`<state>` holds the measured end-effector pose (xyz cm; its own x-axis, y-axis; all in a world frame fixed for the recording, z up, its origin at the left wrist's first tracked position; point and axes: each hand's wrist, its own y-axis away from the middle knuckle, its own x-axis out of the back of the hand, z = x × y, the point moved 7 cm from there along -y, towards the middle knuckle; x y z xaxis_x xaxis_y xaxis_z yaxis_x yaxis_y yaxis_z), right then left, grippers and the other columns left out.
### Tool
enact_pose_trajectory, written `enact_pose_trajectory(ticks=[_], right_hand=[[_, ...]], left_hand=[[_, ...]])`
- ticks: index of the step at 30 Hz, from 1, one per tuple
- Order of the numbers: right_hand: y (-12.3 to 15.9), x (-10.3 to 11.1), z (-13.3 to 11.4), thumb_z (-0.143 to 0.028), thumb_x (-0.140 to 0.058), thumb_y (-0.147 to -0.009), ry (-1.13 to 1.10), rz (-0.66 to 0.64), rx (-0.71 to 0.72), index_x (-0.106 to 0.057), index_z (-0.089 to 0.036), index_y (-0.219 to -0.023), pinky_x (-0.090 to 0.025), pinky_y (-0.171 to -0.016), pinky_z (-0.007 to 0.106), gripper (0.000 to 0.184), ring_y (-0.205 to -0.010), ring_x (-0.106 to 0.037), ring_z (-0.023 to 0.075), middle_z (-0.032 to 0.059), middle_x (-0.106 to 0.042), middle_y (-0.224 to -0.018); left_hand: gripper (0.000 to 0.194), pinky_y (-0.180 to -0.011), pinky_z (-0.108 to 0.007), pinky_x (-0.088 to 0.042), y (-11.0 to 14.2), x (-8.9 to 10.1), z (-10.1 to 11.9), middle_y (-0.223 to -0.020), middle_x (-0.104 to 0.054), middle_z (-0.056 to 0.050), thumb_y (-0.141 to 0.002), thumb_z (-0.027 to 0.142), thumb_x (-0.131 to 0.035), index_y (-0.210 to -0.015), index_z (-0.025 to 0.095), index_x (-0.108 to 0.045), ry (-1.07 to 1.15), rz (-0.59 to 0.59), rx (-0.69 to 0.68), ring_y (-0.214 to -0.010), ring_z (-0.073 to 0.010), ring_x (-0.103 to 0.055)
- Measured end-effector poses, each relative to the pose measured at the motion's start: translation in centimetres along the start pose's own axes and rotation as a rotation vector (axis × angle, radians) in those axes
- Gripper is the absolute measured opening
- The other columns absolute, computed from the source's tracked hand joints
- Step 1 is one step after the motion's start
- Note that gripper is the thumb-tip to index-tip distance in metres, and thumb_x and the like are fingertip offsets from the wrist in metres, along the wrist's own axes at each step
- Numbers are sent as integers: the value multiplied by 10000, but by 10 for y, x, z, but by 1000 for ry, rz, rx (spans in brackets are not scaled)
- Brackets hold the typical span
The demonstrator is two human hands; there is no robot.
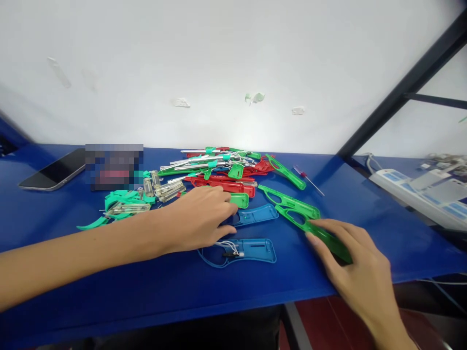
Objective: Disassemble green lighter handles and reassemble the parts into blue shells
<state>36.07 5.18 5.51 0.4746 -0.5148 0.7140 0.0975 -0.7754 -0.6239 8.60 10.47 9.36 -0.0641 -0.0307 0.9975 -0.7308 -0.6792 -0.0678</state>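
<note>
My left hand reaches across the blue table, fingers curled down onto a blue plastic shell half, beside a green piece. A second blue shell half with white wires inside lies just below that hand. My right hand rests on the near end of a long green plastic shell, fingers bent over it. A heap of red and green shells with metal parts lies behind both hands.
A dark phone lies at the far left, next to a blurred patch. A small red-handled screwdriver lies right of the heap. A black frame post slants up at right, with a white power strip beyond it.
</note>
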Motion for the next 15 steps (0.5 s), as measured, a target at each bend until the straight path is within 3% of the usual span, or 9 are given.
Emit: enact_pose_trajectory(ticks=[5, 9, 13, 15], right_hand=[[0, 1, -2, -543, -638, -1068, -3, 7, 6, -774, -271, -1151, -527, -963, 496, 316, -1051, -710, 317, 82, -774, -1136], [1, 2, -1, -577, -625, -1065, -1, 27, -6, -778, -280, -1146, -532, -968, 500, 344, -1051, -715, 322, 79, -779, -1129], [1, 1, 1, -593, -615, -1063, -11, 17, -32, -783, -292, -1145, -537, -967, 507, 354, -1061, -718, 325, 75, -781, -1134], [0, 0, 2, -615, -613, -1055, -13, 5, -45, -787, -303, -1139, -537, -964, 520, 367, -1069, -715, 334, 73, -783, -1134]], left_hand=[[99, -653, -336, -405, -6, -1, 0, -957, -717, -61, -1002, 285, -728, -958, 203, -761, -4, -13, 7, -853, -242, -671], [250, -730, -342, -455, 6, 13, -10, -1072, -733, -71, -1095, 362, -556, -1105, 218, -760, 28, 60, 30, -931, -233, -682], [394, -805, -372, -461, 33, 38, -46, -1025, -743, -77, -1097, 377, -421, -1051, 203, -772, 21, 244, 128, -925, -235, -662], [436, -812, -394, -452, 47, 41, -74, -1003, -743, -107, -1066, 411, -408, -1029, 176, -774, -12, 240, 232, -932, -261, -648]])
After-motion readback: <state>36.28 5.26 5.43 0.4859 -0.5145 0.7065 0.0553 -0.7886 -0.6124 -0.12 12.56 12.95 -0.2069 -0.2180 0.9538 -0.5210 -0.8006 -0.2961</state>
